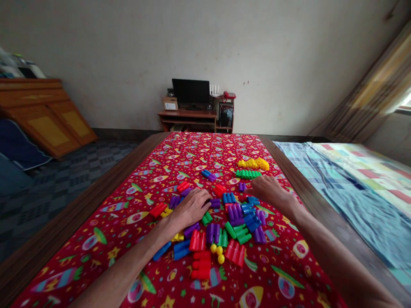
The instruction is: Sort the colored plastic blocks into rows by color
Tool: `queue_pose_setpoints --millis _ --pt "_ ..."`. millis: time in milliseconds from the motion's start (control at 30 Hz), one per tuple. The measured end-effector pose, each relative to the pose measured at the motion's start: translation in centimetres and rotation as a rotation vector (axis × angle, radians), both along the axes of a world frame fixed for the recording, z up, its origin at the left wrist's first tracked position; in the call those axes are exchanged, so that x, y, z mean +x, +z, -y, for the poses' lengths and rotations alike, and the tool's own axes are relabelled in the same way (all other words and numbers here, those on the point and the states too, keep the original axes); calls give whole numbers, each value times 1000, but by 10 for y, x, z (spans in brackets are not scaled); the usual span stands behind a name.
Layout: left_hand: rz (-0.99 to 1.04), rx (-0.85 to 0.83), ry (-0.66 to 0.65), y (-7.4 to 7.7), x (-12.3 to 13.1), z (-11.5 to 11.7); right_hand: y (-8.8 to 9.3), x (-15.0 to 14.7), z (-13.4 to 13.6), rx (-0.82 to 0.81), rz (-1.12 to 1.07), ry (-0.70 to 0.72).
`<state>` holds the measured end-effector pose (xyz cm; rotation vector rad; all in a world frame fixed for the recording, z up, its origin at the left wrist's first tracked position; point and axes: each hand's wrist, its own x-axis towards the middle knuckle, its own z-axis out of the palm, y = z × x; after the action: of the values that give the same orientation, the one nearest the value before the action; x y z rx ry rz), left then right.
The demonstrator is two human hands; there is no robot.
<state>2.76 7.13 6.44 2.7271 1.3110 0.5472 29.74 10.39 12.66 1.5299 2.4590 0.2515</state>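
Note:
My left hand (pixel 192 206) reaches into a pile of plastic building blocks, its fingers curled and the tips closed at the end of a purple block (pixel 215 203). Over on the right, my right hand (pixel 268 188) has its fingers bent together at a small purple block (pixel 242 187), just in front of a row of green blocks (pixel 248 174). Behind that lies a row of yellow blocks (pixel 253 164). Nearer to me are red blocks (pixel 201 265), blue blocks (pixel 252 221), green blocks (pixel 241 234) and a yellow knobbed piece (pixel 218 252). My palms hide the undersides of both grips.
The blocks lie on a red patterned cloth (pixel 128 239) over a wooden table (pixel 80 205). A bed (pixel 353 205) adjoins the right side. Against the wall stands a desk (pixel 189 114) with a monitor (pixel 191 91); a wooden cabinet (pixel 48 115) is at left.

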Motion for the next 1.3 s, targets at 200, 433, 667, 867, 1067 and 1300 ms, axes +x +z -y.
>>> queue_pose_setpoints --millis 200,433,667,867,1067,1300 --pt "-8 16 -2 0 1 0 -21 8 19 -74 -71 1" --pt "-19 24 -2 2 2 2 -36 32 7 -52 -306 96" --pt "-7 37 -6 -3 -2 -3 -38 18 19 -183 -469 183" --pt "48 87 -173 24 22 21 -62 3 19 -164 -695 345" --pt "-43 -79 -356 17 52 52 -76 15 22 -12 -671 341" --pt "-68 -52 -295 15 36 40 -35 34 38 41 -449 152"
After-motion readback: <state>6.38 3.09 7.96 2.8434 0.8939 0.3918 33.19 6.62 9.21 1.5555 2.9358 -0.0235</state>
